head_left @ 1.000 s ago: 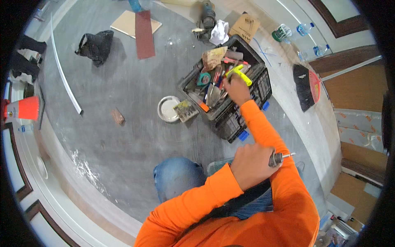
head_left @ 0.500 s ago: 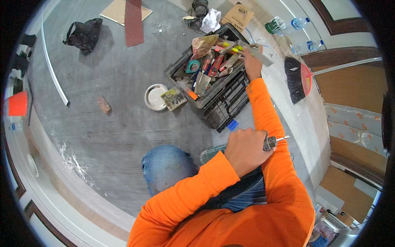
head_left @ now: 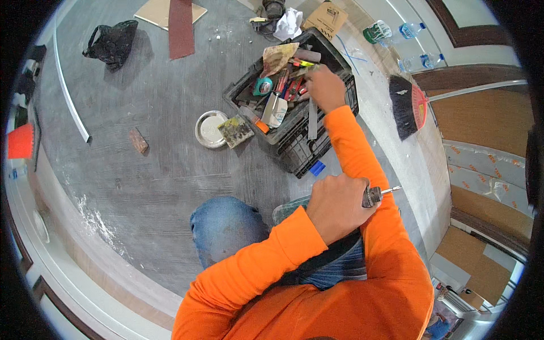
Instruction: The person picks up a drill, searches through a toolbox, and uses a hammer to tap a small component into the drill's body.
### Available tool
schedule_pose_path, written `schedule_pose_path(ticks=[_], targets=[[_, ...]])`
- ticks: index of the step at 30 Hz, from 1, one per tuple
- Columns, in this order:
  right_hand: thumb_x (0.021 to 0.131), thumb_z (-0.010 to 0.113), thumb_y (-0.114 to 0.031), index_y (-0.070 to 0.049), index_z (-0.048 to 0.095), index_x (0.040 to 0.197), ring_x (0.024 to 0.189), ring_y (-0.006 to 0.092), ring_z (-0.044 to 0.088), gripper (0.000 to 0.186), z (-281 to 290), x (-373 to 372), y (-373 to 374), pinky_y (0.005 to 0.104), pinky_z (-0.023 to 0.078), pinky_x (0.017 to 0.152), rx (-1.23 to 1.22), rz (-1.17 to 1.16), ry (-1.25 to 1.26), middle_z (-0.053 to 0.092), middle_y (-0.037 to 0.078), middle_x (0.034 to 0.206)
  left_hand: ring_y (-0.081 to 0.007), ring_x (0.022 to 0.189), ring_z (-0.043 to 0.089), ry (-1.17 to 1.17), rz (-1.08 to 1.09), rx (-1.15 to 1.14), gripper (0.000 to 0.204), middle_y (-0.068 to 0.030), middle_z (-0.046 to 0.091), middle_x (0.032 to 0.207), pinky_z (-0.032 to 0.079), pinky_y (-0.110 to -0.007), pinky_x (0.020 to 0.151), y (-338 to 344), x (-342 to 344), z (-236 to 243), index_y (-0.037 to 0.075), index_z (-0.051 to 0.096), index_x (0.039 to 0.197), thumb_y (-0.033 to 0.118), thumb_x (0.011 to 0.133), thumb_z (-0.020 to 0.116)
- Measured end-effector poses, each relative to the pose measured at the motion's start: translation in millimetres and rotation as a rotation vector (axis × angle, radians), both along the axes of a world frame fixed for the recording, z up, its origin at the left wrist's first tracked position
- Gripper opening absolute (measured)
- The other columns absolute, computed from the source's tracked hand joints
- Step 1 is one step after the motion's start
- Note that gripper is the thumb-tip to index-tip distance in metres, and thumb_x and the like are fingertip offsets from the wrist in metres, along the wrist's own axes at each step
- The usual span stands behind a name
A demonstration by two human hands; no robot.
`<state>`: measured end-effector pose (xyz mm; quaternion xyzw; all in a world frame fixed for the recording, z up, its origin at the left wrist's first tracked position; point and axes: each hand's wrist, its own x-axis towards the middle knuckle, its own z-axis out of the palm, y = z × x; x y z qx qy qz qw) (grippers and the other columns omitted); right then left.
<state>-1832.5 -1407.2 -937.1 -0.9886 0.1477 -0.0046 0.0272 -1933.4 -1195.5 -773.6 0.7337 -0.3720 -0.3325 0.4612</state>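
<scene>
My left hand point(head_left: 340, 207) is closed round a screwdriver-like tool point(head_left: 372, 196) with a dark ribbed collar. Its short metal bit points right, across my right forearm. Over the right side of a black toolbox point(head_left: 298, 154), my right hand point(head_left: 327, 89) is closed and slightly blurred. A flat grey metal blade point(head_left: 313, 120) hangs from it past the box's edge, its grip hidden by my fingers. Inside the box lie a teal tape measure point(head_left: 263, 86), a small trowel point(head_left: 275, 110), red-handled tools point(head_left: 293, 89), an orange-ended tool point(head_left: 260, 125) and a stained paper packet point(head_left: 278, 58).
Left of the box are a round metal lid point(head_left: 208, 129) and a stained square pad point(head_left: 236, 131). A brick-coloured chunk point(head_left: 137, 140), a black bag point(head_left: 113, 45) and a metal strip point(head_left: 69, 96) lie farther left. A broom point(head_left: 405, 107) and plastic bottles point(head_left: 409, 30) are at right.
My right hand has moved left and inward over the toolbox, turning the grey blade from pointing right to pointing down toward me. My left hand stays with its tool.
</scene>
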Motion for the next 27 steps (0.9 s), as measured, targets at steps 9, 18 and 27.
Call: schedule_pose_path(ticks=[9,18,27], targets=[[0.093,0.058,-0.047,-0.008,0.067,0.111,0.098,0.0409,0.067,0.044,-80,42,17,0.0529,0.053,0.084,0.106,0.051,0.345,0.07,0.019,0.105,-0.037,0.069,0.069,0.087,0.0,-0.002,0.044,-0.0162,0.069,0.073,0.055,-0.047,0.066,19,22,19,0.008,0.073,0.085,0.051,0.081,0.072],[0.09,0.069,-0.009,-0.005,0.043,0.108,0.075,0.0296,0.074,0.032,-20,22,20,0.0382,0.061,0.064,1.083,-0.334,-0.102,0.07,0.021,0.096,-0.029,0.064,0.07,0.132,0.029,-0.023,0.052,-0.0131,0.069,0.067,0.053,-0.039,0.064,32,38,-10,0.003,0.072,0.085,0.054,0.08,0.077],[0.099,0.062,-0.013,-0.008,0.032,0.149,0.1,0.0211,0.069,0.058,69,-85,-67,0.0294,0.059,0.082,1.436,-0.242,-0.084,0.065,0.017,0.118,-0.0187,0.063,0.068,0.475,-0.032,0.264,0.037,-0.0073,0.069,0.066,0.053,-0.034,0.065,7,15,-94,0.0,0.07,0.081,0.036,0.081,0.077]])
